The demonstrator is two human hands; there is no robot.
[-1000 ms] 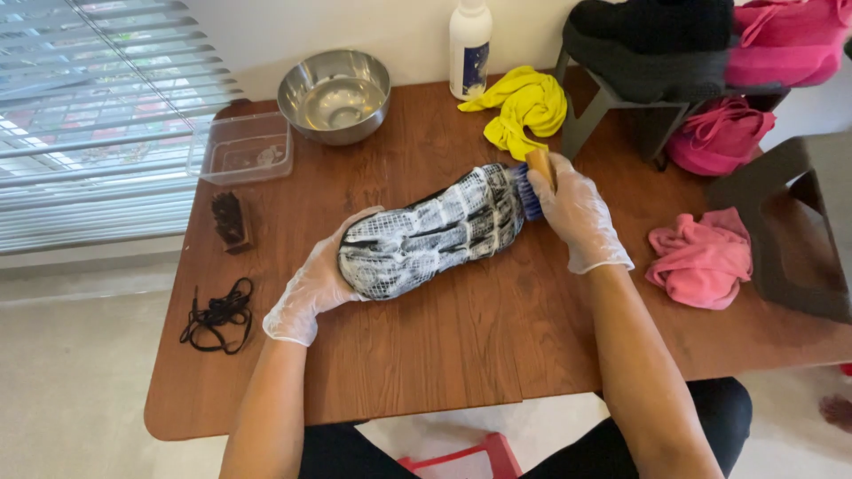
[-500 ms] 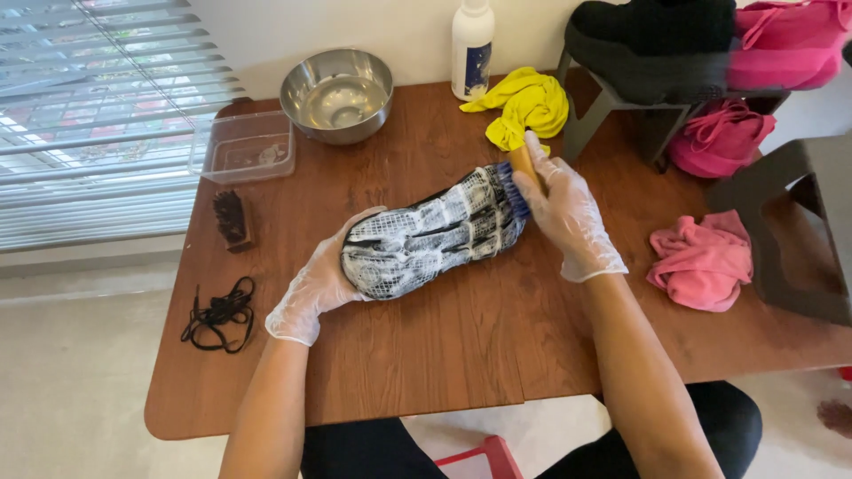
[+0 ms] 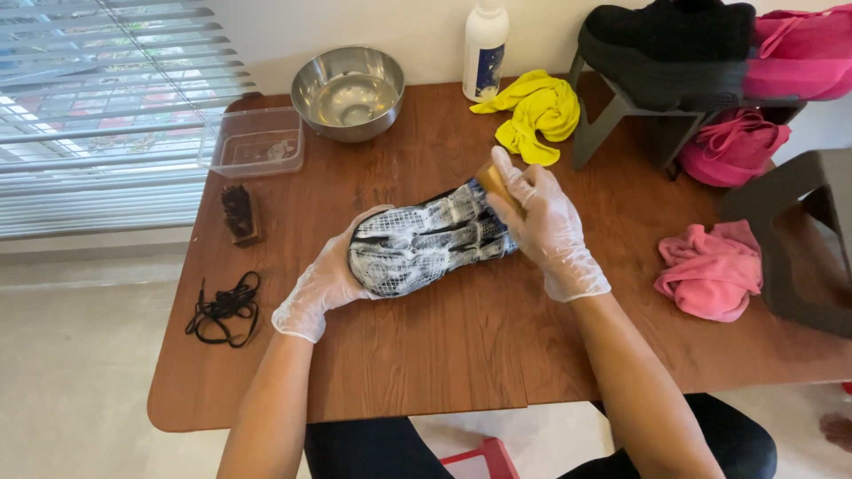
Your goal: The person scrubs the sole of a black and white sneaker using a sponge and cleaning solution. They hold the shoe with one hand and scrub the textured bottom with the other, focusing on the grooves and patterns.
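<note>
Step in hand, by the look of it: scrubbing the sole of a shoe (image 3: 426, 244) w/ a small brush.

L hand (image 3: 324, 288), in a clear glove, has its fingers (image 3: 355, 257) curled around the toe end, closed on the shoe and pinning it sole-up on the worktop (image 3: 461, 346). R hand (image 3: 546, 226), also gloved, fingers (image 3: 519, 182) wrapped around a wooden-backed brush (image 3: 488, 179) pressed at the heel end; bristles hidden under the hand. The shoe lies between the two hands, about mid-worktop.

Next move prob. calls for short strokes along the tread toward the L fingers, w/ a firm L grip so the shoe doesn't slide or roll.

Beyond the R fingers: yellow cloth (image 3: 532, 111), white bottle (image 3: 485, 49). Beyond the L fingers: steel bowl (image 3: 348, 93), clear plastic tub (image 3: 253, 142). Outboard of the L hand: a dark brush (image 3: 240, 213), black laces (image 3: 222, 306). Outboard of the R hand: pink cloth (image 3: 710, 270). A black shoe (image 3: 666, 44) sits on a stand, well apart.
</note>
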